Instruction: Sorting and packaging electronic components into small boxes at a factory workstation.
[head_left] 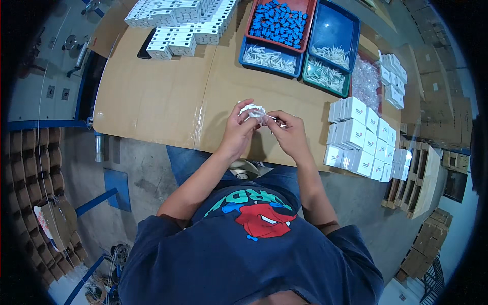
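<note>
Just above the table's near edge, my left hand (235, 133) is closed around a small white rounded piece (251, 109), which shows between thumb and fingers. My right hand (291, 134) meets it from the right, thumb and forefinger pinched on a thin white stick-like part (270, 117). The inner end of that part reaches the white piece; whether it sits inside cannot be made out. Both hands are over the cardboard-covered table (168, 91).
Beyond my hands stand a red tray (247, 31) of blue parts, blue trays (243, 62) and a green tray (341, 93) of thin white parts. Clear plastic pieces (365, 81) lie beside them. White boxes (356, 133) are stacked right; white block-shaped units (173, 38) far left, by a flat black object (146, 46).
</note>
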Available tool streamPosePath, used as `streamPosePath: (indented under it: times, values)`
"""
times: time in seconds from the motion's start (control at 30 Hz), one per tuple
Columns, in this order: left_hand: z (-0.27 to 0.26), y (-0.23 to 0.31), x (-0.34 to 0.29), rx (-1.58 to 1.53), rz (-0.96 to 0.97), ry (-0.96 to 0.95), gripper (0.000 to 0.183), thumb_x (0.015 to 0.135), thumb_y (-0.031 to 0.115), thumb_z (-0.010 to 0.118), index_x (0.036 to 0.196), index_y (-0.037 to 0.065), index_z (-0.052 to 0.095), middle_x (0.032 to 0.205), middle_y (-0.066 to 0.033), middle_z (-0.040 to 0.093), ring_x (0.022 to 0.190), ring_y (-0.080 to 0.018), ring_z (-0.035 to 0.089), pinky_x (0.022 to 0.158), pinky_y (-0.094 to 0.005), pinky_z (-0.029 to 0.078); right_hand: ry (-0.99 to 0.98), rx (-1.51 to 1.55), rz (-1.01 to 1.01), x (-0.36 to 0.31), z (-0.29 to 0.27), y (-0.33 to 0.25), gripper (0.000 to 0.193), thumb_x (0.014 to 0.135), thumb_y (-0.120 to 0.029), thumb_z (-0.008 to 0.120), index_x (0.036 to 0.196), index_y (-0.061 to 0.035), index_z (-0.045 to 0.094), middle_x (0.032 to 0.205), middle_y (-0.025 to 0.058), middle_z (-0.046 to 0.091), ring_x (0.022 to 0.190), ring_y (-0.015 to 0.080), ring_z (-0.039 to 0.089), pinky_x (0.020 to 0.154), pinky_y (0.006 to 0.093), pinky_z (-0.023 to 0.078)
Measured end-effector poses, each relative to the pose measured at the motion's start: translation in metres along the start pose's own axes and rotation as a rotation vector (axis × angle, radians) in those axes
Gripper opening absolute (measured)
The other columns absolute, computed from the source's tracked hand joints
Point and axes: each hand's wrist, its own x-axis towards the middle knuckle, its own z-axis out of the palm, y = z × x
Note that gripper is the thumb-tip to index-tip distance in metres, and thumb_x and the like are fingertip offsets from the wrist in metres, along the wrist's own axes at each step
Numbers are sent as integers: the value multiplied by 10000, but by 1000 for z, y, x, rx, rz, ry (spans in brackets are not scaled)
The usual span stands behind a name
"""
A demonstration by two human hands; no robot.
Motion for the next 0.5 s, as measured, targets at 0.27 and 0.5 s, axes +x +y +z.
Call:
streamPosePath:
  times: [0.27, 0.5]
  values:
    - [-8, 3, 2, 27, -142, -86, 416, 969, 30, 619, 1370, 38, 509, 1151, -95, 667, 1052, -178, 660, 932, -344, 525, -13, -48, -34, 1, -5, 4, 194, 932, -155, 748, 1035, 10, 755, 725, 15, 680, 646, 48, 548, 569, 240, 431]
    - [-4, 7, 1, 92, -83, -133, 511, 961, -10, 623, 1447, 25, 471, 1155, -101, 662, 1056, -153, 657, 931, -295, 528, 12, -42, -72, 4, -8, 13, 185, 923, -148, 757, 1015, 13, 758, 731, 24, 692, 643, 44, 552, 570, 237, 434]
